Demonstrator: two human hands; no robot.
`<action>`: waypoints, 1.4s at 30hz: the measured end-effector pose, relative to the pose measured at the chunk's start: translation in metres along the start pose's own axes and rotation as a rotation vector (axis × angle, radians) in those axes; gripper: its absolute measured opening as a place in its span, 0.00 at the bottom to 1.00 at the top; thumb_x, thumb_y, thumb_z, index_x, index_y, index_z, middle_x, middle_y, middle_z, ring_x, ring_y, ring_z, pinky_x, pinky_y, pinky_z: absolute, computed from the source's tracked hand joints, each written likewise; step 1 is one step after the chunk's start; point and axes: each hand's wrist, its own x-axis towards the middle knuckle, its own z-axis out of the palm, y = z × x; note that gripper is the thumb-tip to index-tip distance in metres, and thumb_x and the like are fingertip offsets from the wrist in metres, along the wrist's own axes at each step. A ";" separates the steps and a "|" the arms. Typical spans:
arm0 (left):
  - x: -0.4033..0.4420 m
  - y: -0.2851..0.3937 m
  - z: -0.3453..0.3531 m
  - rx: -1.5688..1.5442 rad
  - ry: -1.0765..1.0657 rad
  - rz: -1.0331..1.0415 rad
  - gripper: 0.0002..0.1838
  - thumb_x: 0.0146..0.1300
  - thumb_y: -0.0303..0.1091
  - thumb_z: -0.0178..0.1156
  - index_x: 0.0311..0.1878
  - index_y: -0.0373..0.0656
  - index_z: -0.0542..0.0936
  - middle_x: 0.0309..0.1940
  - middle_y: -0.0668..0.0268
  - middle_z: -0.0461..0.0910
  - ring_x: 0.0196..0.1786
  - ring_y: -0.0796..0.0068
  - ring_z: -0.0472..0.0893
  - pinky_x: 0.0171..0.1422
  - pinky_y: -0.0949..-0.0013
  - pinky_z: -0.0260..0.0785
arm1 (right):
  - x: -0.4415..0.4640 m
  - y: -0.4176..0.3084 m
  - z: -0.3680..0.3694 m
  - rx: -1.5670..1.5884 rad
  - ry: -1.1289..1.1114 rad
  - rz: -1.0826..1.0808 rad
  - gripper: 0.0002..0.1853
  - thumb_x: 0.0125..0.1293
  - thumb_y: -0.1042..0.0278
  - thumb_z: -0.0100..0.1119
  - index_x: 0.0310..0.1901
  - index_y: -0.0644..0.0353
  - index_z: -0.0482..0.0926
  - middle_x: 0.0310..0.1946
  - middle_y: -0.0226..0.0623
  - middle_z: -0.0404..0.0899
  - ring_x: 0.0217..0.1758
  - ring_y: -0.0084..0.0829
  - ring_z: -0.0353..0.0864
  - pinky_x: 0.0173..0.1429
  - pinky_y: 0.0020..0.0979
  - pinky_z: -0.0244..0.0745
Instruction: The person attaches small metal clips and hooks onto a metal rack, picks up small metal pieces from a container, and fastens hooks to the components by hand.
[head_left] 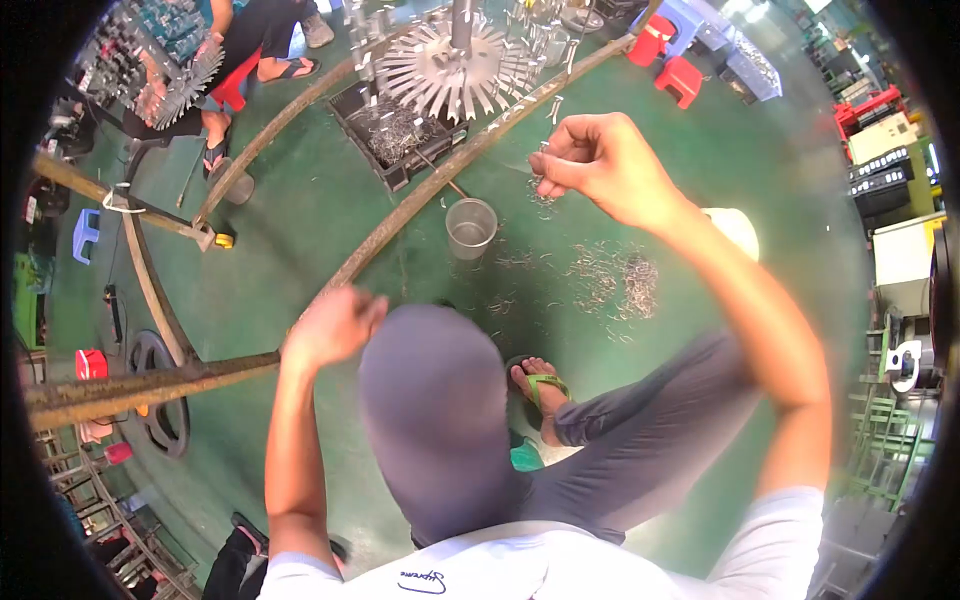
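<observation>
My right hand (600,165) is raised ahead of me with thumb and fingers pinched together. What they hold, if anything, is too small to make out, though tiny metal bits (543,190) show just below the fingertips. My left hand (335,325) is smeared by motion beside a rusty metal bar (400,215) and my knee; its fingers look curled. Ahead hangs a round metal rack (455,70) with many flat prongs around its rim. Beneath it sits a black crate (395,180) with small metal pieces inside. A grey plastic bucket (471,228) stands near the bar.
Small metal pieces (630,280) lie scattered on the green floor. Red stools (680,80) and a blue bin (750,70) stand at the far right. A person (270,30) sits at the upper left by another pronged rack (185,90). A black wheel (160,390) lies at left.
</observation>
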 end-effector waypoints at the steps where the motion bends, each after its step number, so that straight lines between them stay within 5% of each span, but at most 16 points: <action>1: 0.006 0.026 -0.019 -0.198 0.084 0.031 0.22 0.75 0.45 0.57 0.33 0.34 0.84 0.22 0.54 0.79 0.26 0.63 0.77 0.36 0.56 0.70 | -0.004 -0.003 0.005 -0.013 0.015 0.013 0.12 0.69 0.68 0.68 0.34 0.70 0.82 0.26 0.37 0.87 0.30 0.20 0.87 0.34 0.25 0.80; 3: 0.024 0.069 -0.042 -0.439 0.265 0.313 0.22 0.77 0.45 0.58 0.34 0.34 0.83 0.26 0.67 0.81 0.32 0.78 0.76 0.40 0.66 0.70 | -0.008 -0.004 0.014 -0.036 0.051 0.025 0.13 0.70 0.67 0.69 0.35 0.70 0.82 0.27 0.37 0.87 0.30 0.21 0.87 0.34 0.25 0.80; 5: 0.037 0.106 -0.047 -0.588 0.355 0.396 0.16 0.76 0.41 0.63 0.41 0.35 0.86 0.29 0.69 0.84 0.33 0.81 0.78 0.40 0.71 0.70 | -0.013 -0.006 0.027 0.022 0.096 0.008 0.11 0.70 0.69 0.68 0.35 0.70 0.82 0.28 0.38 0.87 0.32 0.22 0.88 0.36 0.25 0.82; 11: 0.076 0.132 -0.038 -0.709 0.299 0.510 0.15 0.70 0.34 0.71 0.54 0.35 0.86 0.34 0.69 0.86 0.35 0.85 0.80 0.42 0.75 0.74 | -0.024 0.001 0.053 0.245 0.237 -0.087 0.09 0.71 0.73 0.67 0.37 0.72 0.81 0.27 0.37 0.86 0.34 0.23 0.90 0.37 0.24 0.83; 17: 0.088 0.134 -0.033 -0.714 0.381 0.656 0.11 0.68 0.30 0.72 0.48 0.33 0.88 0.39 0.68 0.86 0.34 0.87 0.79 0.38 0.78 0.70 | -0.033 0.013 0.055 0.229 0.285 -0.145 0.09 0.71 0.73 0.68 0.38 0.72 0.81 0.27 0.35 0.86 0.34 0.22 0.89 0.37 0.23 0.81; 22: 0.086 0.137 -0.036 -0.662 0.506 0.774 0.10 0.63 0.28 0.74 0.47 0.36 0.89 0.38 0.64 0.87 0.38 0.80 0.84 0.41 0.76 0.77 | -0.025 0.019 0.057 0.317 0.242 -0.216 0.08 0.72 0.75 0.67 0.38 0.73 0.81 0.28 0.36 0.87 0.36 0.24 0.90 0.38 0.25 0.83; 28: 0.082 0.132 -0.044 -0.067 0.821 0.880 0.09 0.62 0.24 0.72 0.44 0.34 0.89 0.36 0.59 0.87 0.38 0.71 0.85 0.42 0.71 0.76 | -0.008 0.029 0.051 0.620 0.071 -0.208 0.07 0.69 0.80 0.67 0.45 0.76 0.83 0.37 0.44 0.89 0.39 0.31 0.91 0.45 0.30 0.88; 39: 0.091 0.133 -0.029 -0.035 0.958 0.871 0.09 0.63 0.14 0.68 0.47 0.21 0.84 0.41 0.49 0.87 0.39 0.69 0.87 0.37 0.72 0.85 | 0.009 0.064 0.059 0.910 0.191 -0.131 0.05 0.64 0.82 0.68 0.42 0.73 0.86 0.37 0.44 0.89 0.38 0.34 0.91 0.44 0.33 0.89; 42: 0.090 0.129 -0.027 -0.096 0.933 0.846 0.10 0.65 0.14 0.67 0.48 0.20 0.84 0.43 0.46 0.87 0.40 0.66 0.88 0.38 0.70 0.86 | 0.006 0.107 0.060 0.450 -0.135 0.046 0.08 0.60 0.84 0.65 0.40 0.69 0.87 0.36 0.44 0.89 0.35 0.33 0.90 0.40 0.33 0.87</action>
